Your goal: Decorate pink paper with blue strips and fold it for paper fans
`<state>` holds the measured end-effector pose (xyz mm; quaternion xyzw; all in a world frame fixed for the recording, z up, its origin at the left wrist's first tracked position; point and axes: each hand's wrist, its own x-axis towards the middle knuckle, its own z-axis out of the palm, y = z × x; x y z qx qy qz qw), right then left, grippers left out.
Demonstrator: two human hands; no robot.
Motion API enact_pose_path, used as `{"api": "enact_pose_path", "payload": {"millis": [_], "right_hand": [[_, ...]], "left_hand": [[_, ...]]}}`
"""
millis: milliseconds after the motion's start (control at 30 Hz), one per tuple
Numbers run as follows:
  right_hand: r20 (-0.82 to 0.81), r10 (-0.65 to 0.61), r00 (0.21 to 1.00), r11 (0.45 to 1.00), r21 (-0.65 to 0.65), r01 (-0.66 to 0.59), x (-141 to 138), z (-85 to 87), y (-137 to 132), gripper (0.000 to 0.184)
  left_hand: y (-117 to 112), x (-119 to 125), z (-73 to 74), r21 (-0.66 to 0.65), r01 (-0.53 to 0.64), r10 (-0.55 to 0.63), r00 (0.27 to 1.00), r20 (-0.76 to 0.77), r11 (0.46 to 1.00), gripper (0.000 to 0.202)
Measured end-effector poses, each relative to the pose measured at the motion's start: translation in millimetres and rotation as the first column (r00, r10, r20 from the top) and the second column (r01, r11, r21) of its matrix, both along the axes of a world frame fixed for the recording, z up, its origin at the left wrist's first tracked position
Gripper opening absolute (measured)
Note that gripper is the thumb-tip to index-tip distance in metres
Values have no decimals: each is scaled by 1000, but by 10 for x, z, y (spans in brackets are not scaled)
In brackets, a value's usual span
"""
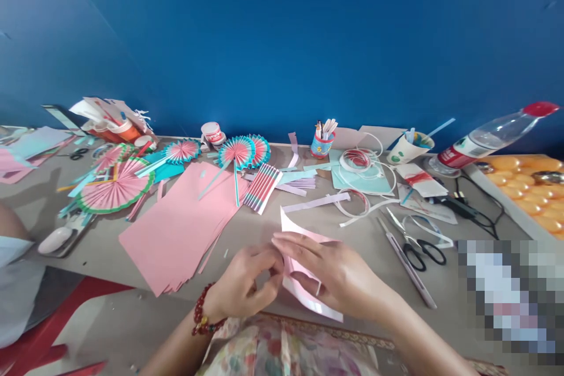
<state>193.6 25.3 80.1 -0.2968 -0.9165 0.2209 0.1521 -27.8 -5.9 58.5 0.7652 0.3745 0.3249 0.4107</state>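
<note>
In front of my body lies a sheet of pink paper with white borders (324,306), its far corner bent up. My right hand (337,276) rests across this sheet with its fingers stretched out and the thumb lower down. At the sheet's left edge is my left hand (251,282), its thumb and fingers curled into a pinch; what the fingertips hold, if anything, is hidden. Just beyond the hands sits a pleated pink and white strip of paper (263,188). A stack of pink paper (176,229) lies to the left.
Scissors (416,244) and a utility knife (409,270) lie to the right. Behind them are rolls of white tape (361,161), a paper cup (409,150) and a leaning plastic bottle (489,138). Folded paper fans (238,153) stand at the back; a person's arm (12,223) shows far left.
</note>
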Motion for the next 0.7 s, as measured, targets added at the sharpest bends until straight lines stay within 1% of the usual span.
{"api": "enact_pose_path", "payload": {"millis": [100, 133, 200, 233, 300, 333, 367, 433, 500, 567, 600, 667, 700], "right_hand": [[44, -40, 998, 998, 41, 38, -28, 98, 65, 29], [43, -50, 998, 998, 50, 47, -18, 135, 84, 23], [-1, -66, 998, 997, 51, 66, 34, 213, 113, 18], [-37, -92, 995, 995, 40, 94, 76, 253, 124, 18], [-97, -204, 974, 978, 17, 206, 182, 325, 138, 17], [-116, -274, 955, 960, 17, 278, 245, 355, 142, 17], [-132, -346, 929, 936, 25, 352, 312, 378, 145, 17], [-175, -474, 863, 871, 53, 489, 456, 409, 145, 15], [-229, -581, 781, 795, 46, 605, 607, 415, 141, 14], [-258, -663, 702, 729, -14, 684, 752, 391, 137, 18], [-259, -691, 675, 707, -48, 705, 816, 363, 137, 20], [-227, -721, 655, 688, -118, 716, 912, 272, 143, 26], [-197, -722, 663, 691, -159, 705, 945, 211, 150, 28]], "left_hand": [[76, 24, 159, 116, 16, -6, 997, -81, 993, 10], [90, 26, 196, 144, 6, 5, 997, -75, 990, 11], [104, 28, 238, 179, -32, 38, 999, -30, 983, 9], [106, 31, 241, 183, -55, 57, 998, -8, 982, 17], [109, 43, 214, 167, -98, 102, 995, -15, 981, 41], [110, 49, 187, 149, -115, 123, 991, -47, 982, 46], [113, 53, 153, 132, -137, 149, 985, -90, 982, 43], [124, 39, 78, 105, -184, 199, 966, -165, 977, 25], [139, -13, 13, 77, -232, 243, 950, -196, 970, 18], [151, -91, -28, 39, -295, 297, 939, -174, 955, 15], [155, -130, -39, 4, -325, 323, 936, -142, 946, 15], [154, -182, -46, -95, -364, 362, 931, -32, 927, 17], [151, -190, -44, -158, -357, 365, 931, 27, 921, 19]]}}
